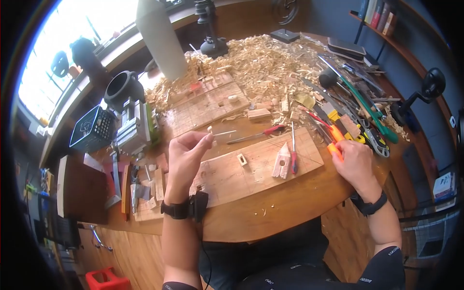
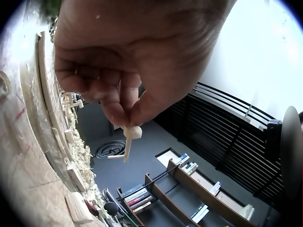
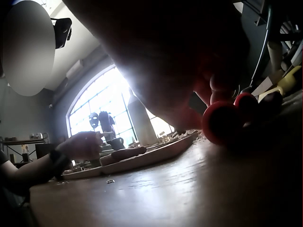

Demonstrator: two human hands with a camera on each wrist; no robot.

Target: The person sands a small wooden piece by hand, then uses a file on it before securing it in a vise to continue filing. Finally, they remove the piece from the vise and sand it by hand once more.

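Between thumb and fingertips, my left hand (image 1: 186, 157) pinches a small pale wooden piece (image 2: 132, 132) with a rounded head and thin stem. A thin side stick (image 2: 116, 157) juts from the stem's lower end. This hand is raised over the left part of a flat wooden board (image 1: 222, 176). On that board lie a small slotted wooden block (image 1: 242, 160), a pointed house-shaped wooden piece (image 1: 281, 163) with a round hole, and a screwdriver (image 1: 294, 164). At the right, my right hand (image 1: 356, 162) grips an orange-handled tool (image 1: 334, 152) beside the tool pile; its working end is hidden.
Wood shavings (image 1: 261, 58) heap across the back of the table. Several tools, among them a green-handled one (image 1: 382, 126), crowd the right side. A metal vise (image 1: 133, 125) and a dark crate (image 1: 92, 128) stand left. A red-handled tool (image 1: 274, 129) lies behind the board.
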